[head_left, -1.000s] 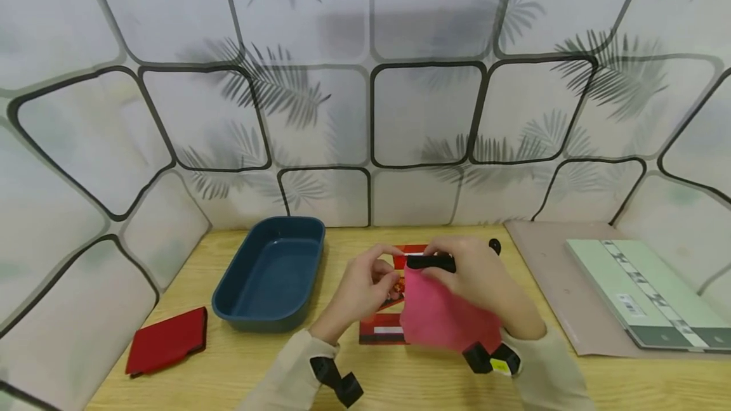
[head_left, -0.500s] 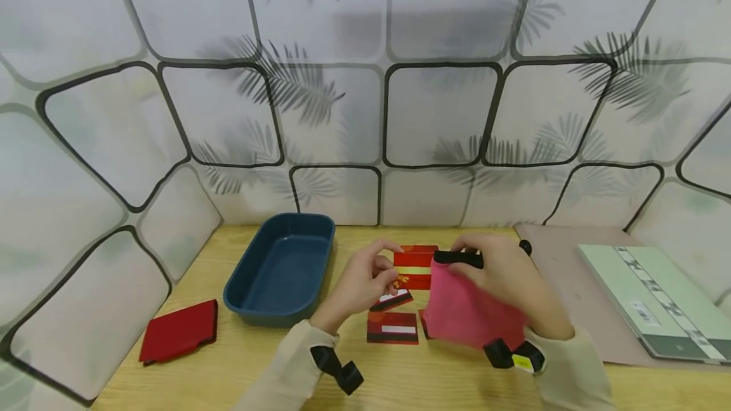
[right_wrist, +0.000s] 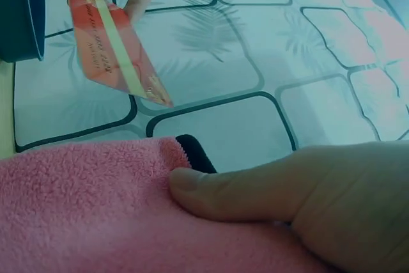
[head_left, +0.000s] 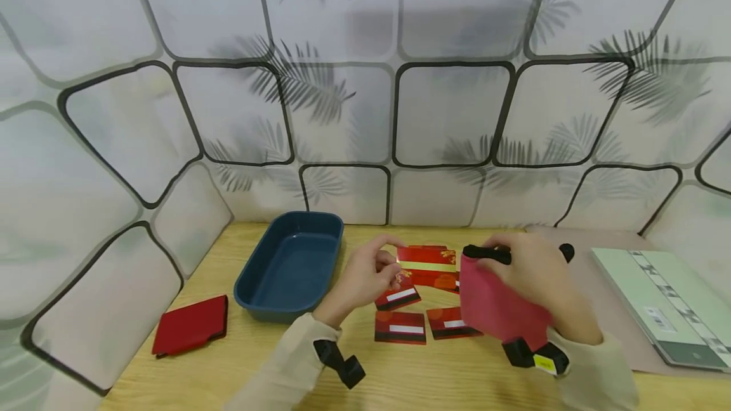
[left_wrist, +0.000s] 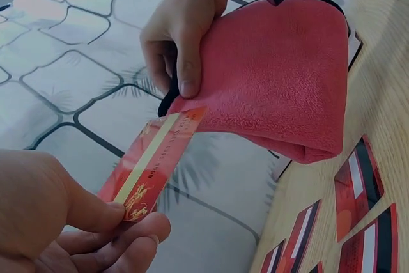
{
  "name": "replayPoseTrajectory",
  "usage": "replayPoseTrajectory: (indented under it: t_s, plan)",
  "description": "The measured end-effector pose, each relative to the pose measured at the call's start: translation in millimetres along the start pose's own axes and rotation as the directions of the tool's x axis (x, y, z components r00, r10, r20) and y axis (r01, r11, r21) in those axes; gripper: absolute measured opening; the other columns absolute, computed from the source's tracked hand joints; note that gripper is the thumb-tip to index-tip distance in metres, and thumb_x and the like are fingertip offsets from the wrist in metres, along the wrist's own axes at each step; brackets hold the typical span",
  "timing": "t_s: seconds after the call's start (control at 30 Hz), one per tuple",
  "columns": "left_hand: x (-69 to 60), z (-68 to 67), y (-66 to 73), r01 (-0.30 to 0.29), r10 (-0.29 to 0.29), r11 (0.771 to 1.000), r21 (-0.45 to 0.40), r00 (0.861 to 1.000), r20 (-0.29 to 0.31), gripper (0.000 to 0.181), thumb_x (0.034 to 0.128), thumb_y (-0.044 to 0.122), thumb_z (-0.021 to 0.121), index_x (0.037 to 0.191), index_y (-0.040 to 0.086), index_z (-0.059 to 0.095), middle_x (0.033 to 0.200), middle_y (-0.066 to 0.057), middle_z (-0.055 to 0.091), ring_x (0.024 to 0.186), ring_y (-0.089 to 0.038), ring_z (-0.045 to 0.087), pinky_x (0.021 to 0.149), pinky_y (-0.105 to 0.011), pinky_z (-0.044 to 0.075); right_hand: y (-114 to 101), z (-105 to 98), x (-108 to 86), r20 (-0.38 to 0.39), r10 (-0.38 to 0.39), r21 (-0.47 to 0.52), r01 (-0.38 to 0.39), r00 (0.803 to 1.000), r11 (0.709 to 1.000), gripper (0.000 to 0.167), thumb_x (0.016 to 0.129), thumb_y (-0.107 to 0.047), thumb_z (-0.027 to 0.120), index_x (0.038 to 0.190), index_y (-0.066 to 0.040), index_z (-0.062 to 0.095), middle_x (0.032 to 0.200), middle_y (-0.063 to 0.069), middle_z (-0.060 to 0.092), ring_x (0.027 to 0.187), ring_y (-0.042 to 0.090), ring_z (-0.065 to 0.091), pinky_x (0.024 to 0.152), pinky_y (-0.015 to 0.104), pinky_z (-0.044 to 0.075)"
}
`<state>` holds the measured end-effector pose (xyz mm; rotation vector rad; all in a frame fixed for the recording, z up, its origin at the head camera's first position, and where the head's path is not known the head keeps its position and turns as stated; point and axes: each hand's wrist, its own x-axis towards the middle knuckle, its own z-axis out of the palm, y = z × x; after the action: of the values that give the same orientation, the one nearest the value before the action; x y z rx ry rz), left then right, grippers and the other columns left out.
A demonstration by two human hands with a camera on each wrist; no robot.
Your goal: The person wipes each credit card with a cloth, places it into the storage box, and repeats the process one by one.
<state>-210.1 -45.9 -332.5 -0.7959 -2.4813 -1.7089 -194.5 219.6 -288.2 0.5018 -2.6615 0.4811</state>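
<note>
My left hand (head_left: 365, 274) pinches one end of a red bank card (head_left: 428, 265) with a yellow stripe, between thumb and fingers. The card is held up above the table, its far end pointing at the cloth. In my right hand (head_left: 528, 271) is a pink fleecy cloth (head_left: 497, 306) with black edging, gripped near its upper corner and hanging down. In the left wrist view the card's (left_wrist: 156, 161) tip overlaps the cloth (left_wrist: 275, 75); the right wrist view shows a gap between card (right_wrist: 115, 49) and cloth (right_wrist: 83, 190). Several more red cards (head_left: 400, 328) lie below on the table.
A dark blue tray (head_left: 285, 271) stands left of my hands. Further left lies a red wallet-like item (head_left: 191, 326). At right, a pale green folder or book (head_left: 645, 290) rests on a greyish-pink sheet (head_left: 577, 284). A patterned curtain (head_left: 451, 113) encloses the back.
My right hand and the cloth have moved right, away from the left hand, uncovering the held card and cards on the table. The left hand keeps its pinch. The head view has turned slightly left.
</note>
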Motion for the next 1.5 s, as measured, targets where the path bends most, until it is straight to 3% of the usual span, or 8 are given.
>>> replayPoseTrajectory:
  t_s: [0.17,0.43,0.67,0.97,1.07,1.23,1.37,1.5]
  plan:
    - [3.9,1.3,2.8,0.011,-0.011,1.0,-0.016,1.0,0.029,0.031,0.0927,-0.005,0.055,0.123,0.004,0.055,0.083,-0.02,0.068,0.06,-0.025,0.065,0.06,-0.041,0.057,5,-9,-3.4,-0.045,0.014,0.003,-0.014,0.999,1.0,0.02,0.073,-0.023,0.083,0.088,-0.014,0.074,0.08,0.006,0.071,0.075,0.025,0.062,0.064,0.043,0.049]
    - [-1.4,-9.8,2.5,-0.082,0.084,0.996,-0.042,0.994,0.067,0.032,0.0944,0.0,0.056,0.126,0.001,0.053,0.085,-0.022,0.068,0.063,-0.018,0.066,0.062,-0.025,0.056,-3,-10,-6.3,-0.055,0.094,0.063,-0.091,0.994,0.994,0.022,0.076,-0.022,0.081,0.091,-0.007,0.074,0.089,0.014,0.07,0.08,0.028,0.057,0.062,0.036,0.046]
    - [-0.2,-31.9,1.5,-0.236,0.235,0.971,0.029,0.972,0.017,0.031,0.0928,-0.002,0.058,0.123,0.002,0.055,0.08,-0.017,0.07,0.061,-0.022,0.066,0.059,-0.03,0.057,-3,-13,-4.1,-0.076,0.139,0.077,-0.133,0.987,0.988,0.027,0.078,-0.023,0.08,0.095,-0.003,0.074,0.097,0.019,0.07,0.089,0.036,0.058,0.071,0.045,0.047]
    - [-9.6,-72.2,-11.0,-0.229,0.237,0.967,0.111,0.97,-0.058,0.029,0.0925,-0.001,0.059,0.121,0.002,0.056,0.08,-0.015,0.069,0.061,-0.026,0.065,0.056,-0.031,0.056,-13,-11,-8.7,-0.1,0.206,0.12,-0.194,0.973,0.974,0.026,0.079,-0.022,0.078,0.097,-0.003,0.074,0.093,0.017,0.071,0.084,0.031,0.058,0.063,0.034,0.044]
    - [-11.6,-86.0,-20.5,-0.191,0.214,0.965,0.181,0.97,-0.118,0.027,0.0919,-0.001,0.06,0.119,0.001,0.056,0.08,-0.015,0.07,0.061,-0.027,0.065,0.055,-0.029,0.054,-15,-11,-10.4,-0.143,0.238,0.122,-0.222,0.961,0.967,0.027,0.08,-0.024,0.077,0.099,-0.005,0.074,0.095,0.02,0.07,0.087,0.034,0.059,0.064,0.039,0.045]
    - [-12.8,-110.4,-39.9,-0.029,0.108,0.952,0.304,0.963,-0.245,0.026,0.0909,-0.003,0.058,0.117,-0.001,0.056,0.08,-0.017,0.07,0.061,-0.031,0.065,0.053,-0.025,0.052,-13,-9,-13.1,-0.191,0.244,0.106,-0.227,0.951,0.968,0.025,0.078,-0.023,0.078,0.096,-0.007,0.074,0.092,0.021,0.069,0.087,0.037,0.059,0.065,0.045,0.045]
    - [-15.4,-133.7,-52.4,0.139,0.005,0.888,0.438,0.95,-0.312,0.026,0.0881,-0.006,0.054,0.115,-0.006,0.054,0.076,-0.019,0.069,0.058,-0.027,0.065,0.051,-0.027,0.05,-14,-7,-12.6,-0.189,0.235,0.104,-0.218,0.954,0.97,0.025,0.079,-0.021,0.076,0.098,-0.005,0.074,0.094,0.022,0.067,0.087,0.037,0.058,0.064,0.045,0.047]
    - [-17.0,-151.7,-60.3,0.291,-0.176,0.824,0.486,0.947,-0.27,0.031,0.0895,-0.004,0.051,0.121,-0.009,0.05,0.075,-0.017,0.068,0.059,-0.024,0.064,0.052,-0.03,0.049,-18,-4,-10.2,-0.223,0.224,0.102,-0.206,0.949,0.973,0.023,0.078,-0.019,0.076,0.096,-0.004,0.074,0.093,0.021,0.067,0.085,0.035,0.058,0.066,0.044,0.046]
